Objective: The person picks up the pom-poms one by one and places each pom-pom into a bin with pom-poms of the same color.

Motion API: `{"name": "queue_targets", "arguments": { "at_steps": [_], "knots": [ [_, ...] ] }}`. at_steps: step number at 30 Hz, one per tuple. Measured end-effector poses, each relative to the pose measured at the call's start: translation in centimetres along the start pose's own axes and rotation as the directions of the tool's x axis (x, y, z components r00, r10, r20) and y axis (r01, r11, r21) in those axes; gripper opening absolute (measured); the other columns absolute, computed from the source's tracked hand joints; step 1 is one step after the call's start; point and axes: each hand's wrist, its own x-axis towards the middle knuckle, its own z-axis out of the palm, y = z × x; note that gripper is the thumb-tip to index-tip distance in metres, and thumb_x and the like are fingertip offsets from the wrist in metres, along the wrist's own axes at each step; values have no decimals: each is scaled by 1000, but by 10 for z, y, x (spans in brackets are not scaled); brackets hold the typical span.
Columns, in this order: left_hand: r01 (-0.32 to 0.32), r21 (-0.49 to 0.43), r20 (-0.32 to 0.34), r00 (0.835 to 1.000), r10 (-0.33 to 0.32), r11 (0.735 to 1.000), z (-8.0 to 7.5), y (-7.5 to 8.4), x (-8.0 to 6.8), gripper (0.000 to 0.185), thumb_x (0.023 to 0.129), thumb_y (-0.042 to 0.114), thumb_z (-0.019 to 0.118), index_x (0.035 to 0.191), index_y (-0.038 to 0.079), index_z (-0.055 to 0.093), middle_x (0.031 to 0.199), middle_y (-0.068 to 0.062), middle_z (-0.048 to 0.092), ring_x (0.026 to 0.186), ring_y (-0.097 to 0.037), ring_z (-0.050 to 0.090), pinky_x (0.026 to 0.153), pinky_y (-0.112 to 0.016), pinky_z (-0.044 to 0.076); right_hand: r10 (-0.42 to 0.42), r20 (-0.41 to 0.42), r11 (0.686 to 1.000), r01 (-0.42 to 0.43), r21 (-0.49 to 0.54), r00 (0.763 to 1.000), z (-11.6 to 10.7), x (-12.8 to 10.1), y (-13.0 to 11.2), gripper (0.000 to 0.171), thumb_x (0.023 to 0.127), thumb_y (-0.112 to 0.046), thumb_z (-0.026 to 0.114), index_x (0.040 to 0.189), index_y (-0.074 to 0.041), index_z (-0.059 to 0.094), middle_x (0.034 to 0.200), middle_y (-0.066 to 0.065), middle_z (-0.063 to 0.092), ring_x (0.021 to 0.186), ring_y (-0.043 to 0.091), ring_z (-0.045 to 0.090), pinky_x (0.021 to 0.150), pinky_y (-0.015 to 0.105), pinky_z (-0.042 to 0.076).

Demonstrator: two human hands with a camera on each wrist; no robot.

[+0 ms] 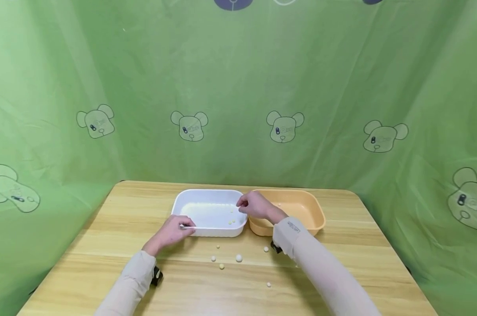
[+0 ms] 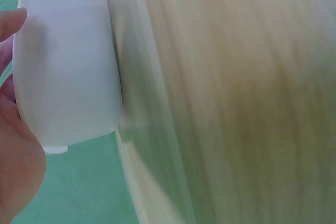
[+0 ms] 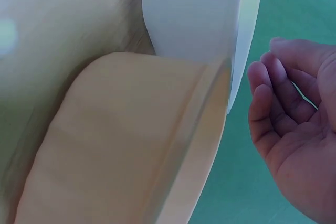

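Two rectangular plastic basins stand side by side in the head view. My left hand (image 1: 175, 229) grips the near-left rim of the white basin (image 1: 218, 233). In the left wrist view, its thumb (image 2: 11, 23) lies against the outer wall, other fingers partly hidden behind the rim. My right hand (image 1: 257, 205) is above the place where the basins meet, fingertips over the white basin's right side. In the right wrist view, its fingers (image 3: 262, 108) are curled and the thumb meets the fingertips; whether something tiny is between them is hidden. Several small yellow balls (image 1: 231, 222) lie inside the white basin.
The orange basin (image 1: 319, 226) adjoins the white one on the right, a small pale ball (image 1: 279, 205) inside. Several loose balls lie on the wooden table (image 1: 191, 289) in front, including a larger white ball (image 1: 238, 258) and a yellow ball (image 1: 221, 266). A green curtain (image 1: 238, 79) surrounds the table.
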Motion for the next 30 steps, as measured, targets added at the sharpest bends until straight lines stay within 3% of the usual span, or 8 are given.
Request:
{"name": "queue_targets", "arguments": {
  "at_steps": [4,15,24,30],
  "knots": [
    [-1,3,-3,1000,1,1000,0,-1,1,11,86,24,68,84,14,71,81,14,64,80,-8,60,80,-35,49,-61,-9,998,61,-21,998,1,-9,-2,12,85,-3,64,94,2,70,77,-2,65,70,9,56,68,24,49],
    [2,8,0,1000,-2,1000,2,-2,1,12,86,26,68,84,14,70,81,14,64,80,-8,60,80,-35,49,-121,9,992,121,-22,993,10,-38,-17,12,85,-7,66,94,-2,72,82,-3,67,73,6,58,70,23,49],
    [10,2,2,1000,-10,1000,1,0,0,6,85,19,68,85,14,71,81,13,64,80,-9,60,81,-36,49,-222,78,974,224,-25,972,24,-52,-31,6,85,-10,68,88,-6,71,81,-7,66,72,2,58,69,19,49],
    [7,5,4,1000,-7,1000,2,0,1,5,85,17,68,86,13,71,82,12,65,81,-9,61,80,-35,50,-220,144,975,223,-4,965,37,-58,-35,7,86,-13,69,87,-7,71,79,-11,64,72,0,57,68,17,48]
  ]
}}
